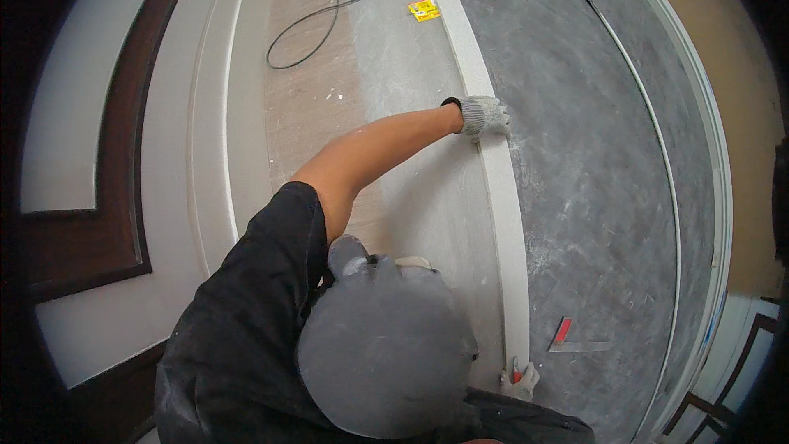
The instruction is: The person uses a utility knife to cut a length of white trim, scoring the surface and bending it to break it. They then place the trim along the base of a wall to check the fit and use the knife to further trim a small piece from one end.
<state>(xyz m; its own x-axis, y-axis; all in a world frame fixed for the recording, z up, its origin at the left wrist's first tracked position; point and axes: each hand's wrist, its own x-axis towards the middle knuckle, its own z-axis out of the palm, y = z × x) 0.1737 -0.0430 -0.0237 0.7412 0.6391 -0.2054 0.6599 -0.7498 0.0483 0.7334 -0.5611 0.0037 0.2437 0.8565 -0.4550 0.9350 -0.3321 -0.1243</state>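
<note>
My left hand (pixel 485 117), in a grey knitted glove, reaches far forward and lies across a long white strip (pixel 498 189) with its fingers bent over the right edge. The strip runs from the far end down to my near side, between pale flooring and a dark grey surface. At its near end is my right hand (pixel 524 381), also gloved, its fingers closed around a small red object (pixel 516 372) whose kind I cannot make out. To the right lies a small square (pixel 579 345) with a red handle and a metal blade. A large grey rounded shape (pixel 386 353) hides part of the floor.
A black cable (pixel 335 6) loops over the floor ahead. A yellow packet (pixel 424 10) lies beside the strip. Along the right of the grey surface (pixel 600 197) runs a thin white line-like piece (pixel 657 131). A wall with dark wooden trim (pixel 123 131) stands on the left.
</note>
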